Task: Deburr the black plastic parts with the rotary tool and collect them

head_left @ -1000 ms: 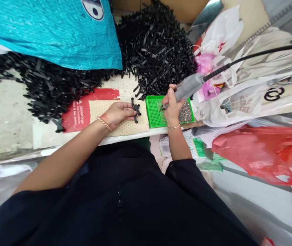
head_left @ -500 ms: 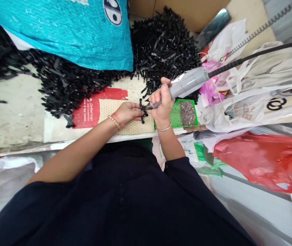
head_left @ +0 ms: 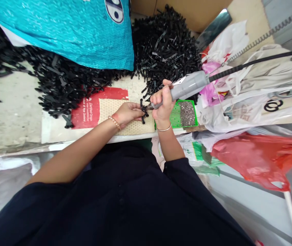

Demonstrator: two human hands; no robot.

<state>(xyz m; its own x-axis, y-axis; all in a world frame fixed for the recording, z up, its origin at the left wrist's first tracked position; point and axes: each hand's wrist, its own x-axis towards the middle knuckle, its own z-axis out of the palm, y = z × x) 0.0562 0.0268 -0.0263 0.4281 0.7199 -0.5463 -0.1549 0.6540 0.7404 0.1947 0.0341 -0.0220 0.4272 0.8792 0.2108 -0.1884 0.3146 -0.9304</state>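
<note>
Head view, black part: the black part (head_left: pixel 144 109) is at the left fingertips, above the right edge of the honeycomb mat (head_left: pixel 107 106); its long axis runs nearly straight away from the person's body.
Grey driver: the grey driver (head_left: pixel 190 84) slants, tip down and leftward at the black part, rear up and rightward into a black cable (head_left: pixel 261 62); whether the tip is seated is too small to tell.
Worktop: on the pale worktop (head_left: pixel 10 112) lie the mat, a red printed sheet (head_left: pixel 80 118) and a green tray (head_left: pixel 175 116) with small metal pieces (head_left: pixel 187 113) in its right half.
Room: heaped black pieces (head_left: pixel 170 51) and a turquoise bag (head_left: pixel 71 37) behind; a red plastic bag (head_left: pixel 253 157) at right.
Left hand: the left hand (head_left: pixel 128 114) pinches the black part, fingers nearly closed.
Right hand: the right hand (head_left: pixel 163 104) wraps the driver's front end.
</note>
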